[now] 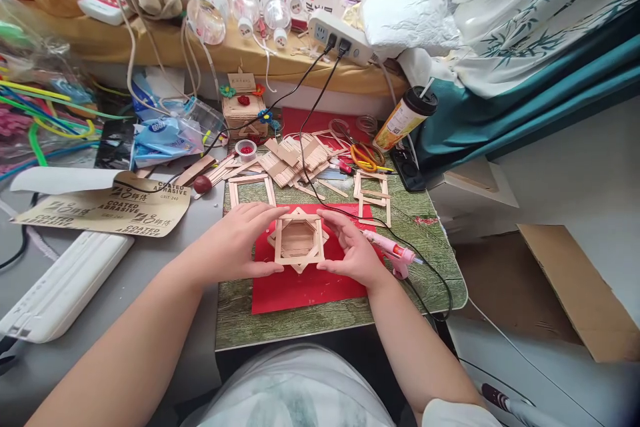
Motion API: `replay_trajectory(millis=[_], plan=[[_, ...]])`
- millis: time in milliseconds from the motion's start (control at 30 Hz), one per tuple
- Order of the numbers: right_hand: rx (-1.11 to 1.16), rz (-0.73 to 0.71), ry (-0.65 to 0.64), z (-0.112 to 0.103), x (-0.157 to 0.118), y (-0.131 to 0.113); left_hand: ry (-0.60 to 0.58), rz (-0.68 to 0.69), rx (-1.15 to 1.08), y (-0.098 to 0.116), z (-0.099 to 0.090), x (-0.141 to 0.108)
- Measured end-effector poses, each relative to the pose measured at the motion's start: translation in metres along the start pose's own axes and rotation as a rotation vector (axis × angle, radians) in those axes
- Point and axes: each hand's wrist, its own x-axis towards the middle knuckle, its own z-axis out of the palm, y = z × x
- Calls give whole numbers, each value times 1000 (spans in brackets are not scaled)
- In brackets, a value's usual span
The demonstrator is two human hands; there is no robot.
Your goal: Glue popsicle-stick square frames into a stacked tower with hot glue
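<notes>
A small box of stacked craft-stick squares (299,261) stands on a red sheet (305,297). Its square layers are turned against each other, so corners stick out under the top square frame. My left hand (245,240) grips the left side of that top frame, with thumb at the near corner and fingers at the far corner. On the opposite side, my right hand (353,250) grips the frame the same way. A pink glue gun (390,247) lies just right of my right hand. Beyond my left hand is a loose craft-stick frame (250,179).
Behind lie a pile of craft sticks (300,157), orange-handled scissors (365,157) and more stick frames (374,194). A drink cup (406,119) stands at the back right. Black cords cross from a power strip (340,38). Sandpaper (115,210) lies left.
</notes>
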Motion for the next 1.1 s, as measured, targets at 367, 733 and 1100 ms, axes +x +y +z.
replay_trajectory(millis=[367,733,1100], plan=[[-70,-8,-3,1,1,1,-30,-31,12,-1,4,1],[-62,19,-21,1,2,3,-12,-47,16,4,3,1],[-54,-18,-11,3,1,0,5,-33,4,5,2,1]])
